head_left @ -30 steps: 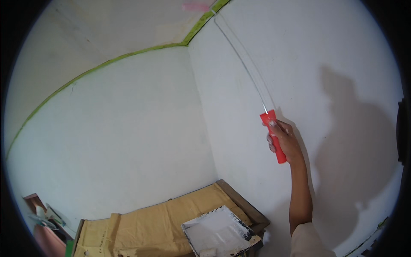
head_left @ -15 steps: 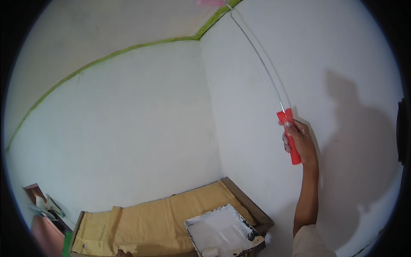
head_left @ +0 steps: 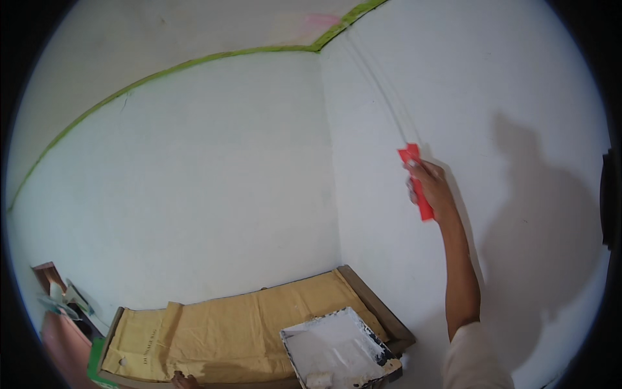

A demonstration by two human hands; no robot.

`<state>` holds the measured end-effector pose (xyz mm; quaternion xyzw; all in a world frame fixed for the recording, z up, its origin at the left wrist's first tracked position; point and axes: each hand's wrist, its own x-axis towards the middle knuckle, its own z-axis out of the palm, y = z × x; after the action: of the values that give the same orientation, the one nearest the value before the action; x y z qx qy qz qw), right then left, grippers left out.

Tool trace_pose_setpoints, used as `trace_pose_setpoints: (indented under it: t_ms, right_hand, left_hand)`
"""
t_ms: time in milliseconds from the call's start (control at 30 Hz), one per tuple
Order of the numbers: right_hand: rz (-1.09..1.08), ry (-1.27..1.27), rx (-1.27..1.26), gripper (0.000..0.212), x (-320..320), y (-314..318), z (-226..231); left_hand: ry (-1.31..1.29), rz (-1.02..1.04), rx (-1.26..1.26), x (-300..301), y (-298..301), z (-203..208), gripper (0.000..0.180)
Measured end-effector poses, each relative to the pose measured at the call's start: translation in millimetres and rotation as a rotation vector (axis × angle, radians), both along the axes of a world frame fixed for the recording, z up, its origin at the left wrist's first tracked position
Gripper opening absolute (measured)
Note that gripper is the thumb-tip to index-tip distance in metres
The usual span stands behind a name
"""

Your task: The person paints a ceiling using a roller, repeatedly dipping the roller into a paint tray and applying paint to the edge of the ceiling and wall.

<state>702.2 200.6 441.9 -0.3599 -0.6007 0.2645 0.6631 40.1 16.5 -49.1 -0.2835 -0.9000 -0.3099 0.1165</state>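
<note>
One red plastic roller handle point(head_left: 421, 198) sat in the closed right grip point(head_left: 435, 188) — its blurred pink head point(head_left: 320, 21) above-left, at the patchy grey ceiling point(head_left: 162, 39), coverage apparently unfinished. Pale paint point(head_left: 327, 343) lay in the square, dark-smeared tray point(head_left: 369, 334) below-left; what the left grip point(head_left: 185, 381) held, farther left, couldn't be told.

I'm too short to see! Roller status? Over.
Right grip round red handle. Pink roller blurred beside green strip. Left grip by brown paper. Paint tray below, clear of roller.
</note>
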Motion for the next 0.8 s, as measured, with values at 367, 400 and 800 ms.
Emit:
trace_pose_setpoints:
  t_ms: [367,400,800]
  right_hand:
    - [0.062,0.048,-0.058,0.028,-13,36,-1]
    - [0.120,0.037,-0.054,0.028,-21,58,6]
    - [0.040,0.043,-0.018,0.038,-19,46,-9]
  left_hand:
    - [-0.021,0.001,-0.016,-8,3,-3,0.031]
    - [-0.026,0.007,-0.016,-9,0,-5,0.030]
    - [-0.062,-0.006,-0.037,0,-1,3,0.031]
